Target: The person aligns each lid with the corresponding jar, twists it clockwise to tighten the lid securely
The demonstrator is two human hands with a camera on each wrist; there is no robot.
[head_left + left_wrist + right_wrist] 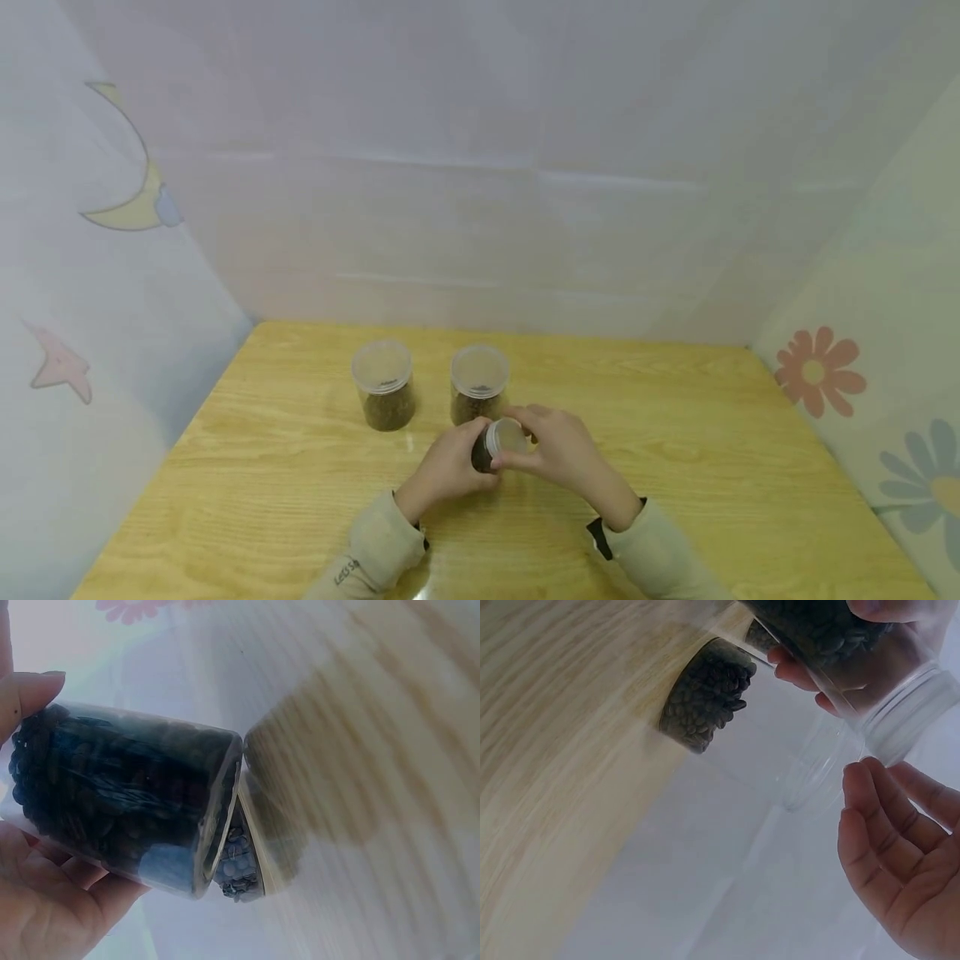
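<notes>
My left hand (pixel 452 461) grips the body of a clear jar (pixel 127 787) that holds dark beans. The jar is tilted, its lid end pointing towards my right hand (pixel 561 450). On its end sits a pale screw lid (pixel 510 437), with the right thumb and fingertips around its rim. In the right wrist view, the right fingers (pixel 889 844) meet the lid's edge. The left thumb and fingers lie on opposite sides of the jar in the left wrist view. Just behind the hands stands a second lidded jar (pixel 478 379), partly filled with dark beans.
A third lidded jar (pixel 385 392) of dark contents stands upright to the left on the wooden table (pixel 262 467). A pale cloth backdrop (pixel 480 208) rises behind the table's far edge, and printed cloths hang at both sides.
</notes>
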